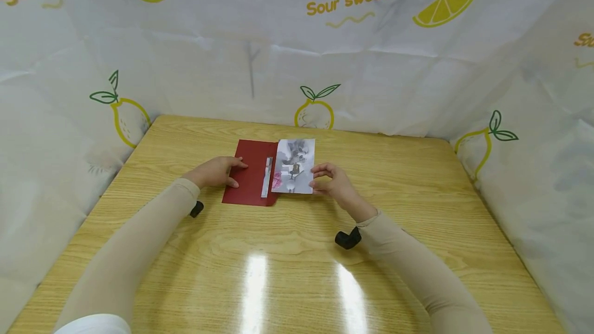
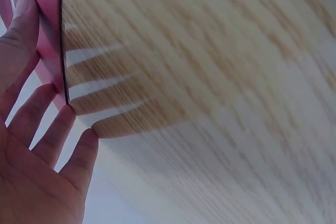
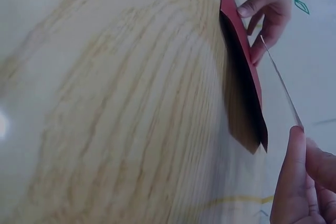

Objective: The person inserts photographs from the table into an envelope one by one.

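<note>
A flat red paper folder (image 1: 250, 171) lies on the wooden table, with a narrow pale strip (image 1: 266, 177) near its right side. My left hand (image 1: 216, 171) rests at the folder's left edge. In the left wrist view its thumb (image 2: 29, 17) lies on the red surface, and the other fingers are spread loosely along the edge. With thumb and fingers, my right hand (image 1: 335, 184) pinches the right edge of a printed card (image 1: 293, 166) showing grey flowers and a pink bloom. Seen edge-on in the right wrist view, the card (image 3: 281, 81) is raised off the table beside the folder.
The wooden table (image 1: 297, 282) stretches around both hands and reflects bright light at the front. Behind and at both sides hangs a white cloth (image 1: 209, 66) printed with lemons. Black wrist-worn pieces (image 1: 348, 238) sit below each wrist.
</note>
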Tool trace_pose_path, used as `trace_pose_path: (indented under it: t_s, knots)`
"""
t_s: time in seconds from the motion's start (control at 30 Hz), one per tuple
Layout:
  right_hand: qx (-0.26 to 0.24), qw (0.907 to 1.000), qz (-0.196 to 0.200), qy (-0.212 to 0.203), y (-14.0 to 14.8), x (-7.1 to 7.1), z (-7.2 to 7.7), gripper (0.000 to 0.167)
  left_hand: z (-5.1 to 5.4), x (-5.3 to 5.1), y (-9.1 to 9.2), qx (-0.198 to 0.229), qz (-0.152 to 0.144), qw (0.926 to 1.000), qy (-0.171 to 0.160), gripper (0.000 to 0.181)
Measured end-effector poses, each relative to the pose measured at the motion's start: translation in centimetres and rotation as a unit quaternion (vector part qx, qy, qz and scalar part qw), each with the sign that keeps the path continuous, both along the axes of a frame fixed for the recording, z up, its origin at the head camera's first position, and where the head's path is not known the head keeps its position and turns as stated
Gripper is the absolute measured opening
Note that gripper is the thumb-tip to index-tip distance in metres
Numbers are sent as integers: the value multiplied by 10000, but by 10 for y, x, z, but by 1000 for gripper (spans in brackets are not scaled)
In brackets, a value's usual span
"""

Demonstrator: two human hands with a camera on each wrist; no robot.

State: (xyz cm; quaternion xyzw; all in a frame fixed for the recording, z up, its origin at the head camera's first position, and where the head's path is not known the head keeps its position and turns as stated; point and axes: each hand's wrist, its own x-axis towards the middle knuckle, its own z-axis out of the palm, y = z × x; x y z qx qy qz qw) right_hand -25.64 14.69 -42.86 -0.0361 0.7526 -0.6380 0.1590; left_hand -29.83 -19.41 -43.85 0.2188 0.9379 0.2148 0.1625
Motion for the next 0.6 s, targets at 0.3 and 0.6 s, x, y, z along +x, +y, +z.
trace_pose_path:
  t_s: [0.3, 0.6]
  knots:
    - [88, 9998, -32, -155, -13, -1, -7, 37, 0, 0, 0, -46, 16, 10000, -54, 59]
    - [186, 9994, -120, -274, -22, -3, -8, 36, -4, -3, -2, -31, -17, 10000, -5, 59]
